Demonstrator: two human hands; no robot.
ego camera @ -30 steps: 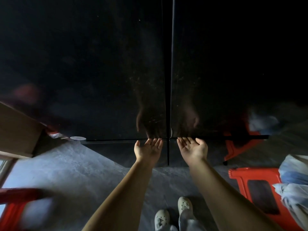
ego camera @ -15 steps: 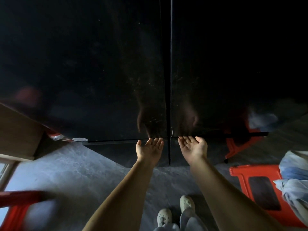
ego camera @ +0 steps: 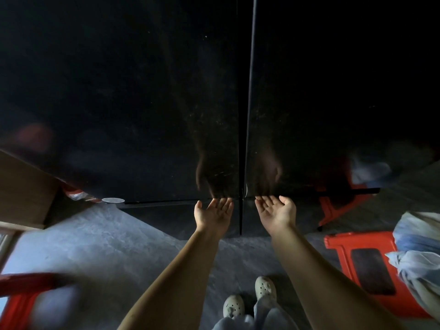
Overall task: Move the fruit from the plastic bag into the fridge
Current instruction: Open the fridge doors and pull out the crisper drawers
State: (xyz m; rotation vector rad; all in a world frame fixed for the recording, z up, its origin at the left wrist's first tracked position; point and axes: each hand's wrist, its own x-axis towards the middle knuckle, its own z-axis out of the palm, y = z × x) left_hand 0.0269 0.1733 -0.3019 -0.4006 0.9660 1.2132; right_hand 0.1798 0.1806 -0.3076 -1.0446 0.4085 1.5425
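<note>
Little has shifted: both hands keep their station under the upper doors' bottom edge, only nudged rightward. Left hand (ego camera: 213, 214) and right hand (ego camera: 276, 213) — two, palms up, grip released, fingertips at the lip, holding nothing. Fridge (ego camera: 142, 103) shut; two upper doors, seam between the hands. Looks like the pull is about to start. One plastic bag (ego camera: 419, 253) sits on a red stool (ego camera: 352, 241) at right — fruit inside not visible.

Fingertips (ego camera: 222, 200) of both hands hidden under fridge (ego camera: 142, 91) door edges.
</note>
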